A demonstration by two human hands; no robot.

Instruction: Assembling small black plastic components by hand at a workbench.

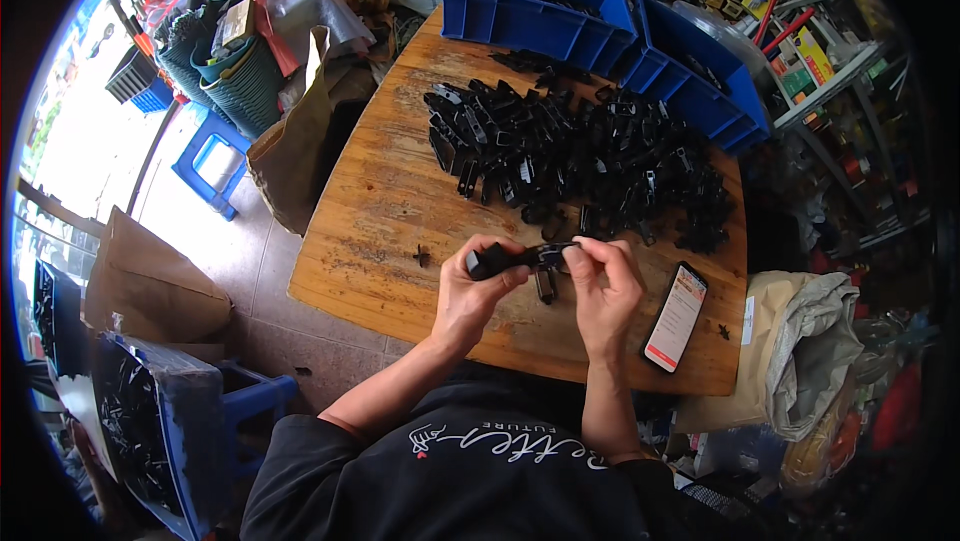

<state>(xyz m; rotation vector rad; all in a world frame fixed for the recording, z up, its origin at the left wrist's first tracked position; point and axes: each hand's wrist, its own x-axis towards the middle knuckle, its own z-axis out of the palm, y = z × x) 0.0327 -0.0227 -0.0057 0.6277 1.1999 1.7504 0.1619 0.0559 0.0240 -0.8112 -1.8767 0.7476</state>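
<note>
Off the table's left edge stands a blue stool (208,166), and a brown paper bag (292,156) leans against that edge. On the wooden table (370,211), near the front left corner, a small black piece (422,257) lies alone. Just to its right, above the front edge, the left hand (470,296) is closed around the thick end of a black plastic part (515,259), thumb and fingers clamped on it. The right hand (605,286) pinches the other end of the same part, fingertips together on it, so the part is held between both hands just over the board. Another small black part (545,286) lies on the wood under the hands. Behind them a broad heap of black parts (580,156) covers the middle and far right of the table. Two blue bins (530,11) sit along the far edge. Near the front right corner lies a smartphone (675,317) with its screen lit.
</note>
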